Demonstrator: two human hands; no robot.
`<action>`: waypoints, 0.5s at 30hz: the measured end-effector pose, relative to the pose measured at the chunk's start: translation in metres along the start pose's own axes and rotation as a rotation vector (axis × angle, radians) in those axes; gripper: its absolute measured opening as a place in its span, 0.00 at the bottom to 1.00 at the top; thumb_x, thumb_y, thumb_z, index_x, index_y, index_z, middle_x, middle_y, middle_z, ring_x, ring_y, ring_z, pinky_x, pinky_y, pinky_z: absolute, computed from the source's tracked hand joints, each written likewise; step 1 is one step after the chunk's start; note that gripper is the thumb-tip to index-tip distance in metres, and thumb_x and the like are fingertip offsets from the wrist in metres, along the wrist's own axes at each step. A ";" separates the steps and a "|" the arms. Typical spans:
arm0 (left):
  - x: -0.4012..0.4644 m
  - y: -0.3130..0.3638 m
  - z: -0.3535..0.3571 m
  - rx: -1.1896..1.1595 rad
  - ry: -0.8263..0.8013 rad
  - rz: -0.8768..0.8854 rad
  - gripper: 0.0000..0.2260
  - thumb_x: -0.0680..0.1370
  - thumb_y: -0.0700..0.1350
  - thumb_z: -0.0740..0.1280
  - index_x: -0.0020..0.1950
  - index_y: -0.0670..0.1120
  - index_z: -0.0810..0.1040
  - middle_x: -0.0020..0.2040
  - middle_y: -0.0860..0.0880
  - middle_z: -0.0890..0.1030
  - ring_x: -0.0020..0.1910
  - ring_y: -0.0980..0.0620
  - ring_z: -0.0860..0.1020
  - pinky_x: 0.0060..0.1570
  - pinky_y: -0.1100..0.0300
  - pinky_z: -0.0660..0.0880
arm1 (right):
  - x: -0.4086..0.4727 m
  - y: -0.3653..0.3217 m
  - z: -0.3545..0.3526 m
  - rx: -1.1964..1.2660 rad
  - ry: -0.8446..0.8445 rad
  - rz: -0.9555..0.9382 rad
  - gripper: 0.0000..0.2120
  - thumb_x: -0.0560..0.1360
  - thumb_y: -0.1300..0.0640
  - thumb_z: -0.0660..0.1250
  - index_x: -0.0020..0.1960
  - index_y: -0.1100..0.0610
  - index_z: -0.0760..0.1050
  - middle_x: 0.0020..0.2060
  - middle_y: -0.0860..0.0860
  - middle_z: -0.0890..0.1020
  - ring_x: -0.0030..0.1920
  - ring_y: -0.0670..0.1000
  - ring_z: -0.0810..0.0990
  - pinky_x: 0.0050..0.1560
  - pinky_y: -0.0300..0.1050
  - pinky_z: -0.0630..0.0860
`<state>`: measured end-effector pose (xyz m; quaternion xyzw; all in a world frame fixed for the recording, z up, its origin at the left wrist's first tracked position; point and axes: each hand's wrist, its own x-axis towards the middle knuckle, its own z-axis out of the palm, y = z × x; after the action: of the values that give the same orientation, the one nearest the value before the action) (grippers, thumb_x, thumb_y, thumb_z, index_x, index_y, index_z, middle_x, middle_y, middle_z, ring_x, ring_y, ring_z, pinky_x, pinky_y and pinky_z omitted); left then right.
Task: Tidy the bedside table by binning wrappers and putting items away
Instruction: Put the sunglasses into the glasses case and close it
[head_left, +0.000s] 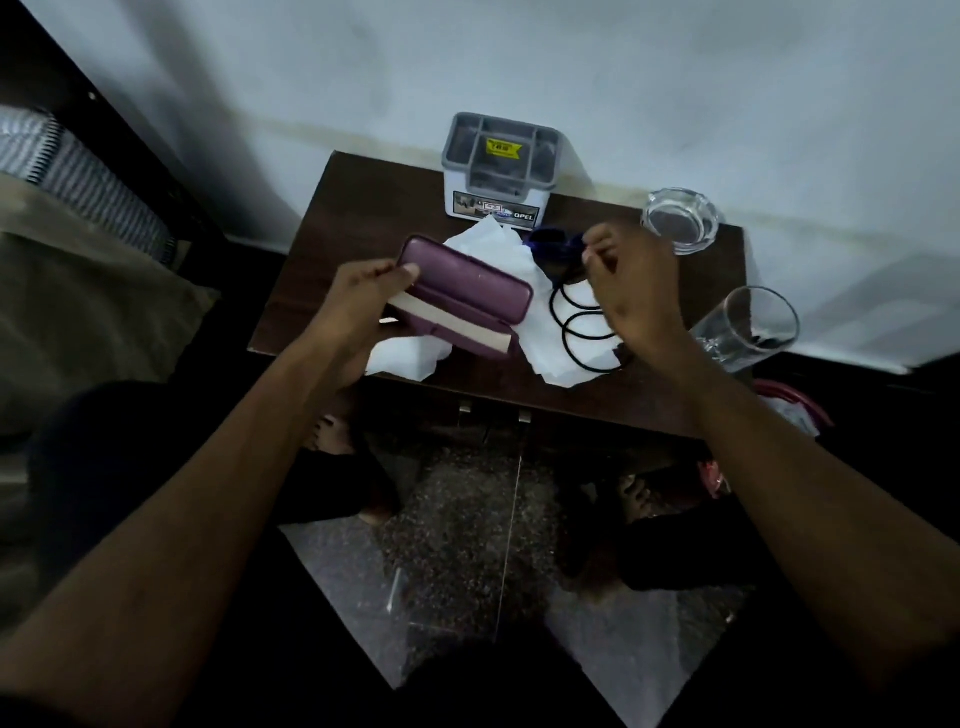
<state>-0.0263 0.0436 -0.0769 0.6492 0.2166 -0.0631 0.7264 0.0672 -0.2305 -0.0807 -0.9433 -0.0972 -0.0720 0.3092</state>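
Note:
My left hand (358, 296) holds a purple spectacle case (465, 293), hinged open, just above the dark wooden bedside table (343, 218). My right hand (631, 283) pinches a pair of dark blue glasses (550, 249) over the middle of the table. Crumpled white tissue paper (493, 247) lies under and behind the case, with more of it at the front edge. Black loops of cable or hair bands (576, 327) rest on the tissue beside my right hand.
A grey compartment organiser box (501, 166) stands at the table's back edge by the wall. A glass ashtray (680, 221) and a tall drinking glass (750, 327) occupy the right side. A bed is at the left, and a red-rimmed bin (792, 402) sits low right.

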 end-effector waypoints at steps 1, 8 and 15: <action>0.002 0.001 -0.002 -0.025 0.016 0.003 0.07 0.86 0.41 0.66 0.55 0.41 0.82 0.46 0.44 0.82 0.43 0.49 0.81 0.39 0.58 0.84 | 0.010 0.002 0.000 -0.055 -0.012 -0.007 0.08 0.78 0.60 0.69 0.55 0.55 0.84 0.47 0.51 0.88 0.48 0.51 0.86 0.54 0.50 0.83; 0.008 0.009 -0.005 -0.122 0.051 -0.029 0.12 0.89 0.46 0.60 0.65 0.41 0.80 0.57 0.40 0.83 0.52 0.42 0.85 0.43 0.51 0.87 | 0.039 0.002 0.010 -0.356 -0.165 -0.148 0.12 0.75 0.62 0.74 0.59 0.56 0.82 0.57 0.57 0.83 0.62 0.61 0.76 0.60 0.55 0.76; 0.009 0.012 -0.010 -0.199 0.050 -0.024 0.14 0.90 0.43 0.56 0.65 0.43 0.80 0.66 0.38 0.83 0.61 0.38 0.83 0.46 0.45 0.86 | 0.040 0.012 0.022 -0.374 -0.212 -0.151 0.13 0.71 0.62 0.77 0.54 0.53 0.81 0.58 0.55 0.83 0.62 0.61 0.80 0.64 0.59 0.77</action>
<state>-0.0162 0.0563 -0.0704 0.5724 0.2476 -0.0338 0.7810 0.1109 -0.2216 -0.0974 -0.9765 -0.1846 -0.0123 0.1107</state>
